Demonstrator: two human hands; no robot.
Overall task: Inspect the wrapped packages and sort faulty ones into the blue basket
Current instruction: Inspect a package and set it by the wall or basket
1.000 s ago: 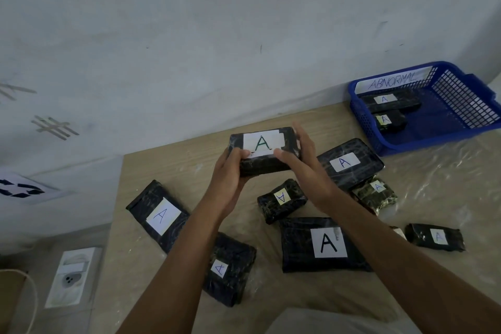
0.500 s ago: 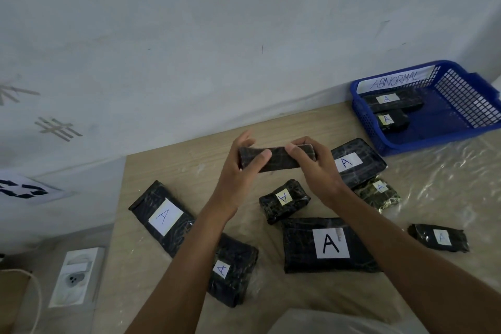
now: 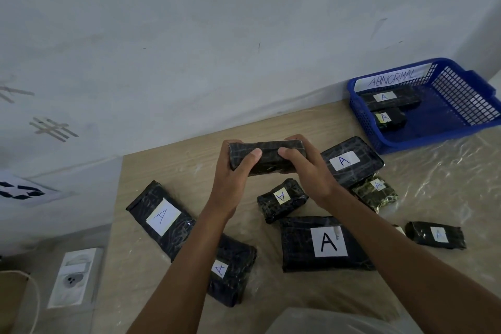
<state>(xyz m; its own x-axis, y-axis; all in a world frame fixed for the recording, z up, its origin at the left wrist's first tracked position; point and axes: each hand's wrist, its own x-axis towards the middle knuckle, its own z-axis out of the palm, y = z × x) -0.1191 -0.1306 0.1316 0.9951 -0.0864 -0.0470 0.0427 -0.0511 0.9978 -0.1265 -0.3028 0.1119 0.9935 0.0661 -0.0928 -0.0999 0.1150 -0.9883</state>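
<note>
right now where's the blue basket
In the head view the blue basket sits at the table's far right corner against the wall, just beyond the labelled package, with two packages inside.

There is just one camera, and it sits on my head. It looks forward and down at the wooden table [image 3: 168, 168] from close up, so my two arms reach into the picture from the bottom edge. The view is very wide. The wall [image 3: 217, 35] behind the table fills the top half, and the floor left of the table shows too.
</note>
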